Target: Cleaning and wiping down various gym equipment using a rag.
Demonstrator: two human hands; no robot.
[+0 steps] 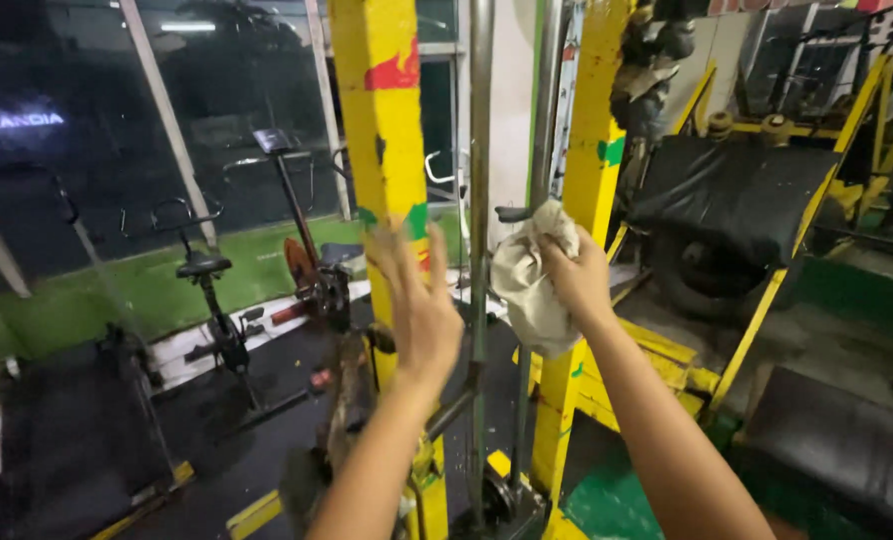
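At the far left, a black padded bench [72, 420] is seen low on the dark floor, and beyond it two exercise bikes are parked before the glass wall: a black one [212, 310] nearer the left and a second with an orange flywheel [302, 255] just to its right, on a strip of green flooring [137, 285]. Next, a yellow upright post [387, 110] with red and green paint patches is seen, and the left hand [419, 305] is raised in front of it, its grip released, the fingers spread and blurred, holding nothing; whether the post is touched cannot be told. Just right of that hand, a steel guide rod [481, 120] runs vertically, with a second rod [545, 100] beside it. A crumpled beige cloth [529, 270] is grasped in the clenched grip of the right hand [579, 280] and is held against the second rod, between the steel rod and another yellow post [599, 130]. Farther right, a black padded backrest [732, 195] is carried on a yellow frame [767, 310], and a dark padded seat [847, 445] is seen at the lower right, above green-painted floor [617, 505].
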